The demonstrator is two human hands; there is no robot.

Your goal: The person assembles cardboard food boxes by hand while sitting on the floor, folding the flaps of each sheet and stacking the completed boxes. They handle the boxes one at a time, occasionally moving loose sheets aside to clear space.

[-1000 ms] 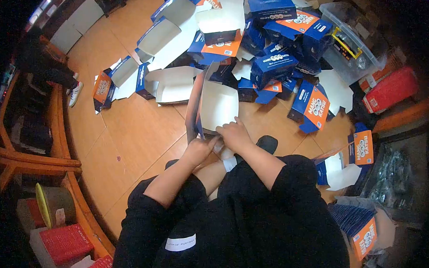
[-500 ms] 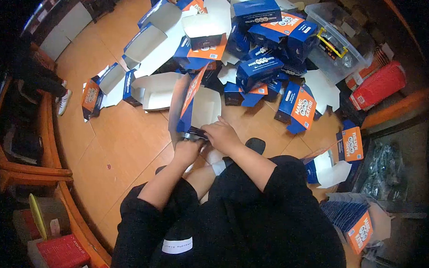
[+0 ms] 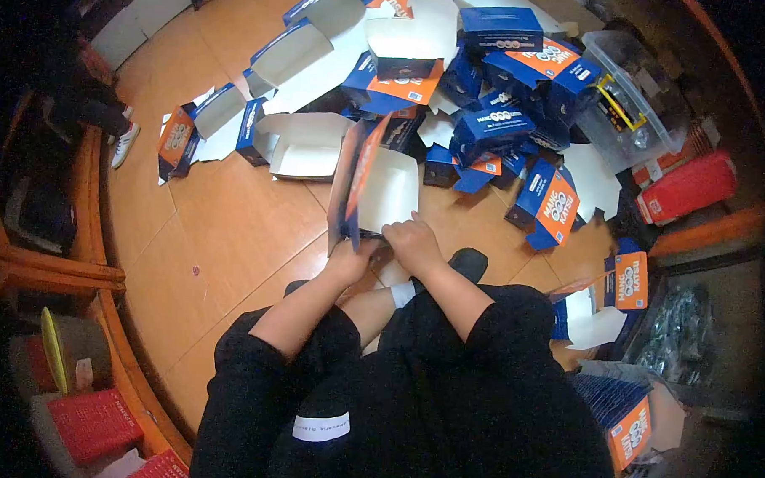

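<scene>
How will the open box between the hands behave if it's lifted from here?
The open box is probably light for its size: it looks made of thin card. The tall orange-and-blue flap on its left will likely bend or swing, since its upper end stands free.

Beyond the held box (image 3: 391, 184), a pile of boxes (image 3: 493, 123) lies on the floor (image 3: 231, 234), left of a tub (image 3: 599, 129).

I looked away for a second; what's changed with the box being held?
On the held box, the flap has turned slightly, its orange face showing more clearly than a second ago; the view also shifted. Nothing was let go: left hand and right hand stay at its near edge. The box pile beyond looks unchanged.
</scene>
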